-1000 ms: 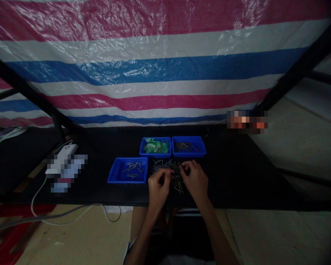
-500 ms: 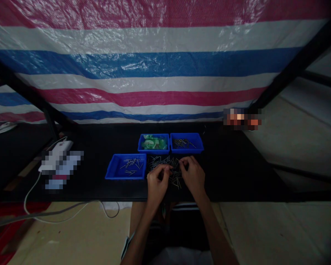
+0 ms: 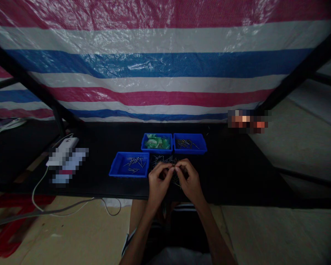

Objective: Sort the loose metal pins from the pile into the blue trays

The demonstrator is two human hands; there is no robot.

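My left hand (image 3: 159, 182) and my right hand (image 3: 191, 182) meet above a loose pile of thin metal pins (image 3: 159, 159) on the black table. Thumb and forefinger of each are pinched, with the tips nearly touching. Whatever sits between the fingertips is too small and dark to make out. Left of the pile, a blue tray (image 3: 116, 170) holds several silvery pins (image 3: 135, 161). Behind the pile stands another blue tray (image 3: 143, 148) with green plastic packets (image 3: 157, 142). Beside it on the right, a third blue tray (image 3: 201, 145) contains darker pins (image 3: 184, 143).
A white power-strip-like box (image 3: 68, 144) with a cable (image 3: 34, 191) lies on the left of the black table (image 3: 237, 165). Striped plastic sheeting (image 3: 160, 64) hangs behind. Dark frame bars slope at both sides. A red stool (image 3: 13, 235) stands at lower left.
My right hand has moved left and my fingertips have come together over the pile. The whole view has shifted slightly, with the trays appearing a little farther right.
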